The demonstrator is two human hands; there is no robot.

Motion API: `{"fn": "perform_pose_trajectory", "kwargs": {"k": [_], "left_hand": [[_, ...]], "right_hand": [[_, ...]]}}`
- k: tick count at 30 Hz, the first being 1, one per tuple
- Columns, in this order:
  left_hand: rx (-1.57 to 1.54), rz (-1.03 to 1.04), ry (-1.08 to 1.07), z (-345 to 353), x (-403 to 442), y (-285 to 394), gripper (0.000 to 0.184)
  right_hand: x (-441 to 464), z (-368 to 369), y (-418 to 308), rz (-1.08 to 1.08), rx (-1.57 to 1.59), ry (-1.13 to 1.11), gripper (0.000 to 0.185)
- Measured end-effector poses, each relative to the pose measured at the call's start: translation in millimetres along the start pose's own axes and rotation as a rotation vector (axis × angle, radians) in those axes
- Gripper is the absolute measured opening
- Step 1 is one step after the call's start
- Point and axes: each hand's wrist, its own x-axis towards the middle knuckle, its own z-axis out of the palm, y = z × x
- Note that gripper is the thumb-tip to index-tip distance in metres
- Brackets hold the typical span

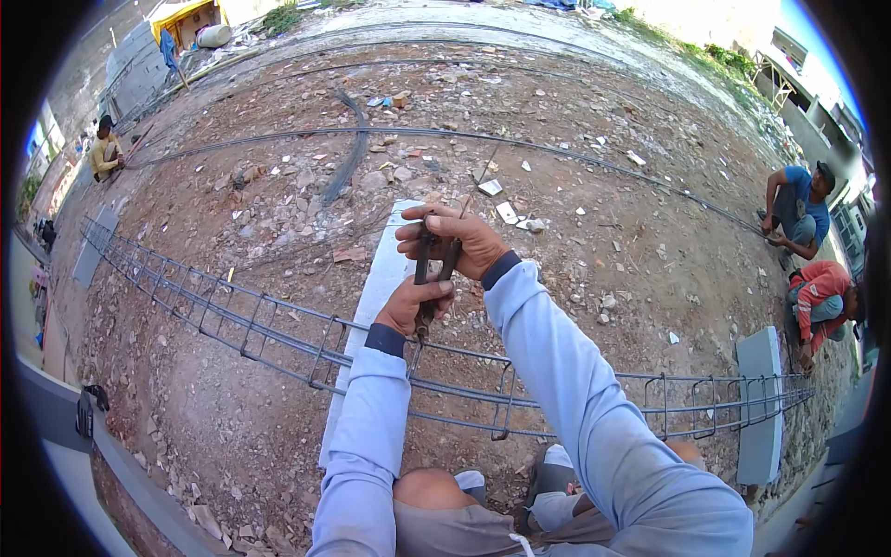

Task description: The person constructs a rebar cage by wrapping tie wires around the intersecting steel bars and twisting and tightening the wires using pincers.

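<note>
My left hand is closed around the lower part of dark pliers, low over the rebar cage. My right hand is above it, its fingers wrapped on the upper ends of the plier handles. The tool's lower end meets the top bar of the long rebar cage near a square stirrup. A thin wire sticks up beside my right hand. The cage runs across the view below my hands, over a pale board.
Grey blocks stand under the cage ends. Long bars and a wire bundle lie on rubble ground. One person crouches far left; two people crouch at right, the nearer one at the cage end.
</note>
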Motion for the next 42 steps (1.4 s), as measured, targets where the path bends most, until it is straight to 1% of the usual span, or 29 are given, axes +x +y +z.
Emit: {"fn": "perform_pose_trajectory", "kwargs": {"k": [1,2,5,6,8,9,11,13,15,16,18,19,20,21,23,24,27,28,30,31,32,35,36,39,40,42], "left_hand": [[-0.059,-0.026,-0.049,-2,-1,3,0.024],[-0.096,-0.067,-0.111,-11,2,1,0.025],[-0.095,-0.136,-0.009,-14,4,0,0.027],[-0.028,-0.066,0.023,-12,7,-5,0.030],[0.118,0.076,0.122,-6,16,-18,0.038],[0.198,0.145,0.197,-7,11,-22,0.042],[0.375,0.252,0.377,11,-1,-17,0.056],[0.843,0.348,0.595,35,-9,-12,0.065],[1.107,0.463,0.877,50,5,-29,0.068],[1.044,0.469,0.931,53,6,-29,0.064],[0.910,0.487,1.018,57,8,-26,0.056],[0.847,0.450,0.977,54,7,-21,0.049],[0.782,0.410,0.942,48,5,-16,0.042],[0.713,0.369,0.910,42,2,-11,0.035],[0.407,0.432,0.677,16,11,-21,0.028],[0.255,0.468,0.553,7,15,-23,0.027],[0.172,0.219,0.386,1,3,-8,0.021],[0.142,0.223,0.346,1,2,-6,0.019],[0.052,0.173,0.209,0,-2,2,0.019],[0.006,0.149,0.138,-2,-3,4,0.020],[-0.004,0.134,0.014,-8,-2,4,0.021],[0.024,0.073,-0.180,-12,-3,10,0.021],[-0.002,0.023,-0.210,-14,-2,10,0.023],[-0.105,0.012,-0.185,-17,-4,8,0.025],[-0.112,0.028,-0.167,-17,-7,7,0.027],[-0.124,0.060,-0.135,-15,-10,5,0.031]], "right_hand": [[2,1,-1,0.007,0.027,-0.045,0.039],[5,-1,2,-0.010,0.066,-0.046,0.028],[16,-14,11,0.012,0.100,0.087,0.018],[18,-11,12,-0.002,0.137,0.192,0.018],[20,-16,13,-0.067,0.055,0.405,0.020],[23,-16,19,-0.084,0.023,0.492,0.021],[25,-10,19,-0.100,-0.021,0.683,0.025],[30,-9,26,-0.164,-0.088,0.757,0.029],[39,-4,30,-0.163,-0.270,0.867,0.032],[44,2,29,-0.117,-0.543,0.966,0.041],[49,22,34,-0.198,-0.921,1.099,0.050],[49,37,34,-0.236,-1.111,1.161,0.055],[46,49,30,-0.078,-1.066,1.089,0.068],[45,54,34,-0.093,-1.138,1.080,0.070],[41,58,41,-0.132,-1.280,1.069,0.073],[37,53,44,-0.155,-1.266,1.004,0.073],[13,62,29,-0.101,-1.106,0.798,0.065],[8,57,24,-0.102,-1.036,0.699,0.062],[11,29,20,-0.085,-0.611,0.448,0.061],[10,26,16,-0.075,-0.400,0.325,0.060],[5,21,6,0.038,-0.209,0.133,0.059],[6,15,-4,0.140,-0.155,-0.110,0.062],[6,23,-4,0.112,-0.159,-0.089,0.049],[21,18,9,0.027,-0.162,-0.008,0.031],[21,28,14,0.016,-0.108,0.130,0.021],[26,33,15,0.008,-0.090,0.164,0.019]]}}
